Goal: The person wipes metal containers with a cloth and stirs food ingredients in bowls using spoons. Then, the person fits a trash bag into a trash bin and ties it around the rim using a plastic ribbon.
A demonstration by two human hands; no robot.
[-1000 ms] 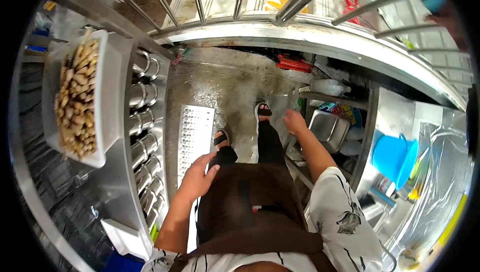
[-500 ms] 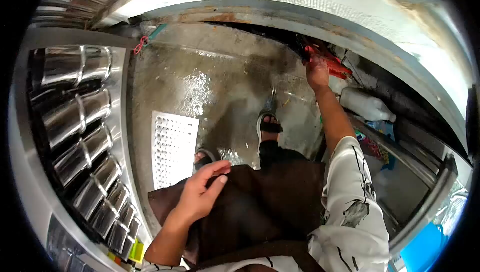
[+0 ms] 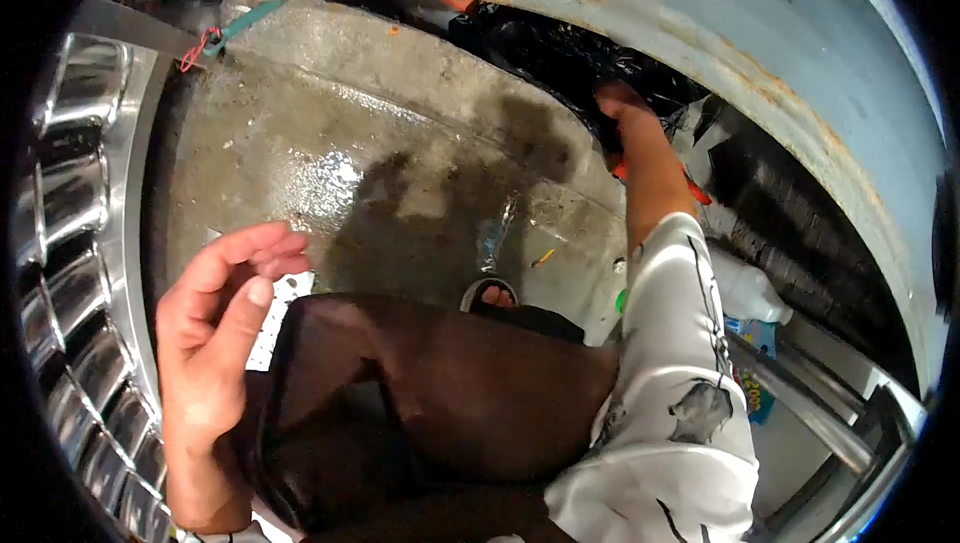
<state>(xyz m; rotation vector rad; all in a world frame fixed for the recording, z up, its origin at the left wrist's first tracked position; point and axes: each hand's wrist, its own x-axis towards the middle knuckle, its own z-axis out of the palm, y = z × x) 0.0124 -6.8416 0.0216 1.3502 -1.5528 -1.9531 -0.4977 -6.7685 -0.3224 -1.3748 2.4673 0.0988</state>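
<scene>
My right hand (image 3: 622, 101) reaches low under the ledge at the upper right, against a crumpled black plastic bag (image 3: 545, 48). Its fingers are hidden in the dark folds, so their grip does not show. Beneath that forearm lies a red object (image 3: 695, 186), mostly covered. My left hand (image 3: 215, 328) is raised at the left, fingers curved and apart from the thumb, holding nothing. Below it a white perforated panel (image 3: 268, 328) on the floor is partly hidden by the hand and the dark apron (image 3: 480, 373).
Wet concrete floor (image 3: 400, 183) lies ahead. The rusty-edged ledge (image 3: 740, 73) curves overhead. A shiny metal rack (image 3: 75, 243) stands left. To the right are a translucent plastic jug (image 3: 745, 288) and metal rails (image 3: 810, 403). A green strap (image 3: 250, 25) hangs at upper left.
My right hand has left the red object and gone further in, to the black plastic bag. My left hand has moved left. The view has come down closer to the ledge.
</scene>
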